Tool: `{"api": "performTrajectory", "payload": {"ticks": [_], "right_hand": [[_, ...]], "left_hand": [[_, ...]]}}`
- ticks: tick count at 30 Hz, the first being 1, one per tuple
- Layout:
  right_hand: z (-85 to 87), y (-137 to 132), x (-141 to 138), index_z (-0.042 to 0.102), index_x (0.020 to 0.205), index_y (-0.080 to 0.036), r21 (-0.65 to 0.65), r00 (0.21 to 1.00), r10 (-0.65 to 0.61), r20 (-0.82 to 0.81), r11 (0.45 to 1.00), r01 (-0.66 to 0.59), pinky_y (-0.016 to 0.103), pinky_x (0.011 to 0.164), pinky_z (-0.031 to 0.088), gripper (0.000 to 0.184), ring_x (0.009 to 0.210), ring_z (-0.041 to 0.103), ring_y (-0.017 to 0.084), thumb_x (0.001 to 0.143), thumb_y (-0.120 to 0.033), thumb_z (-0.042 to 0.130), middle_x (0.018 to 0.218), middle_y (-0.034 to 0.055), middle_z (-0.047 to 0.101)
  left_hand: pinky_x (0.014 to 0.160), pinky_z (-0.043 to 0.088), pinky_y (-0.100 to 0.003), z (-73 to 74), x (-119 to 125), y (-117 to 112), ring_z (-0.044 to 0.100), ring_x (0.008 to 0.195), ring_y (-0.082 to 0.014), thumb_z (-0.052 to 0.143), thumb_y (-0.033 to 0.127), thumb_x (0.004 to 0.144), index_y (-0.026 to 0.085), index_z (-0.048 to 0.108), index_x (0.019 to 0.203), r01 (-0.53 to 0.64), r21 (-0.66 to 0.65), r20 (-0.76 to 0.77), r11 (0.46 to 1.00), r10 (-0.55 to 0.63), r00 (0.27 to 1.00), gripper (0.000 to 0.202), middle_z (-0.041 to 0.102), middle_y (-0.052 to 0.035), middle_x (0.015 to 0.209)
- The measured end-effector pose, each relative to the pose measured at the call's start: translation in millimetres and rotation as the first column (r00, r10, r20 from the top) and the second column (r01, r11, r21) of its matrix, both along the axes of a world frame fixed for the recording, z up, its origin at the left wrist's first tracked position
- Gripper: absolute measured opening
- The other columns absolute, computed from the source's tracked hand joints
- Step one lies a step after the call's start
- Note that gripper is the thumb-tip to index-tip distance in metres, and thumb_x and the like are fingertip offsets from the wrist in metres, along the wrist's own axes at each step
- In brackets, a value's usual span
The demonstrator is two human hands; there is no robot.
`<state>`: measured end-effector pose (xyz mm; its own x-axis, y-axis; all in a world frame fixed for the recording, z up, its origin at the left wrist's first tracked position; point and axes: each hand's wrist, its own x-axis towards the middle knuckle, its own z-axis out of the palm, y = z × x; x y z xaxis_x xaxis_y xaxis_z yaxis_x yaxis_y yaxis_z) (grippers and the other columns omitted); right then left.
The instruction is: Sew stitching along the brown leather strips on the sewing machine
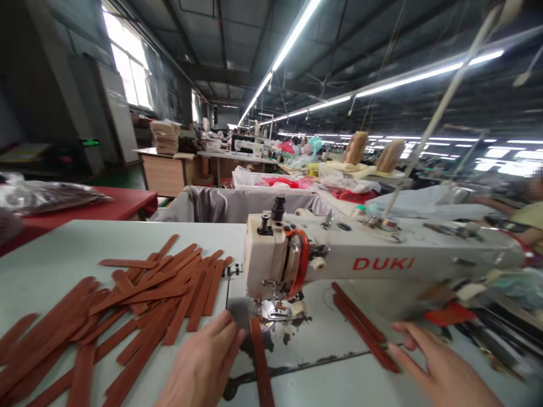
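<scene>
Head view shows me my left hand (203, 362) pressing flat, grip released, beside the brown strap (259, 362) under the presser foot (275, 310) at the tabletop's near edge (thin, limp, pinch its edges), right hand (436, 367) open near two straps (360, 328).

brown strap (259, 362) under the presser foot (275, 310): leather-like, smooth, faintly sheened. heap of strips (139, 299) of the same matt brown leathery stuff. sewing machine (382, 260) in cream painted metal, scuffed and semi-gloss; foot of bright polished metal. surface (63, 249) pale, smooth, matt laminate. bare skin on left hand (203, 362) and right hand (441, 367).
</scene>
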<state>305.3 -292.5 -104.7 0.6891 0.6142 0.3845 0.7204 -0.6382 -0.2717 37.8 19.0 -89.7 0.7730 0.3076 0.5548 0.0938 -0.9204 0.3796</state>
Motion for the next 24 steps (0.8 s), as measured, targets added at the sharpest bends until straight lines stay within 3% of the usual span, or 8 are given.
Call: {"api": "performTrajectory", "payload": {"ticks": [4,6,8,12,15,18,21,24], "right_hand": [[10.6,-3,14,0.062,0.106,-0.014,-0.049,0.950,-0.001,0.311,0.999,0.017,0.045,0.078,0.053,0.034,0.090,0.067,0.032,0.093,-0.037,0.041,0.101,0.0188,0.067],[17.1,32,-22,0.061,0.098,-0.019,-0.042,0.909,0.042,0.414,0.999,-0.027,0.046,0.078,0.052,0.024,0.087,0.065,0.030,0.094,-0.036,0.045,0.096,0.0143,0.066],[19.7,78,-73,0.058,0.096,-0.021,-0.083,0.924,0.239,0.298,0.971,-0.224,0.033,0.068,0.053,0.012,0.079,0.065,0.022,0.093,-0.030,0.051,0.088,0.0071,0.065],[8.0,146,-147,0.059,0.085,-0.021,-0.179,0.891,0.413,0.187,0.906,-0.383,0.035,0.057,0.050,0.020,0.071,0.063,0.025,0.068,-0.028,0.067,0.080,0.0045,0.064],[-6.0,155,-153,0.058,0.079,-0.020,-0.176,0.849,0.444,0.288,0.895,-0.409,0.034,0.052,0.044,0.015,0.067,0.060,0.023,0.065,-0.018,0.063,0.074,0.0052,0.061],[-11.6,146,-142,0.057,0.084,-0.019,-0.163,0.798,0.491,0.350,0.871,-0.464,0.033,0.057,0.042,0.021,0.069,0.057,0.022,0.068,-0.006,0.056,0.076,0.0043,0.062],[-5.4,141,-134,0.054,0.082,-0.021,-0.156,0.763,0.550,0.340,0.833,-0.531,0.033,0.061,0.042,0.024,0.068,0.056,0.020,0.071,0.000,0.052,0.076,0.0015,0.061],[5.7,140,-133,0.054,0.081,-0.021,-0.120,0.752,0.594,0.285,0.801,-0.587,0.031,0.060,0.043,0.012,0.069,0.056,0.019,0.079,-0.012,0.061,0.077,-0.0005,0.061]], "left_hand": [[0.055,0.040,-0.025,-4.3,-6,12,0.059,0.056,-0.0145,0.023,0.032,0.107,0.024,0.049,0.078,-0.170,-0.051,-0.126,0.984,0.163,0.979,0.040,0.053,0.0032,0.069],[0.053,0.039,-0.026,-3.9,-6,13,0.060,0.054,-0.0157,0.022,0.032,0.107,0.024,0.052,0.086,-0.198,0.058,-0.114,0.978,0.204,0.972,0.037,0.056,0.0037,0.066],[0.050,0.039,-0.028,-2.2,-7,12,0.061,0.051,-0.0185,0.024,0.033,0.106,0.024,0.053,0.091,-0.196,0.191,-0.079,0.962,0.214,0.974,0.034,0.058,0.0036,0.061],[0.052,0.041,-0.030,6.0,-8,9,0.059,0.051,-0.0195,0.031,0.028,0.105,0.023,0.051,0.075,-0.103,0.270,0.004,0.957,0.106,0.994,0.036,0.058,0.0014,0.059],[0.068,0.046,-0.033,16.8,-11,5,0.059,0.069,-0.0192,0.040,0.016,0.100,0.022,0.054,0.076,0.067,0.190,0.065,0.980,-0.081,0.995,0.029,0.061,-0.0017,0.077],[0.087,0.048,-0.034,25.1,-12,2,0.059,0.097,-0.0204,0.041,0.013,0.098,0.023,0.056,0.082,0.311,-0.049,0.088,0.949,-0.307,0.948,0.024,0.061,-0.0055,0.104],[0.072,0.052,-0.024,24.2,-10,0,0.060,0.081,-0.0166,0.036,0.020,0.101,0.024,0.049,0.081,0.415,-0.354,0.068,0.838,-0.420,0.905,0.024,0.059,-0.0024,0.088],[0.057,0.046,-0.022,14.5,-4,0,0.056,0.064,-0.0144,0.037,0.025,0.103,0.024,0.043,0.076,0.296,-0.391,0.000,0.872,-0.322,0.947,0.028,0.053,0.0018,0.073]]}}
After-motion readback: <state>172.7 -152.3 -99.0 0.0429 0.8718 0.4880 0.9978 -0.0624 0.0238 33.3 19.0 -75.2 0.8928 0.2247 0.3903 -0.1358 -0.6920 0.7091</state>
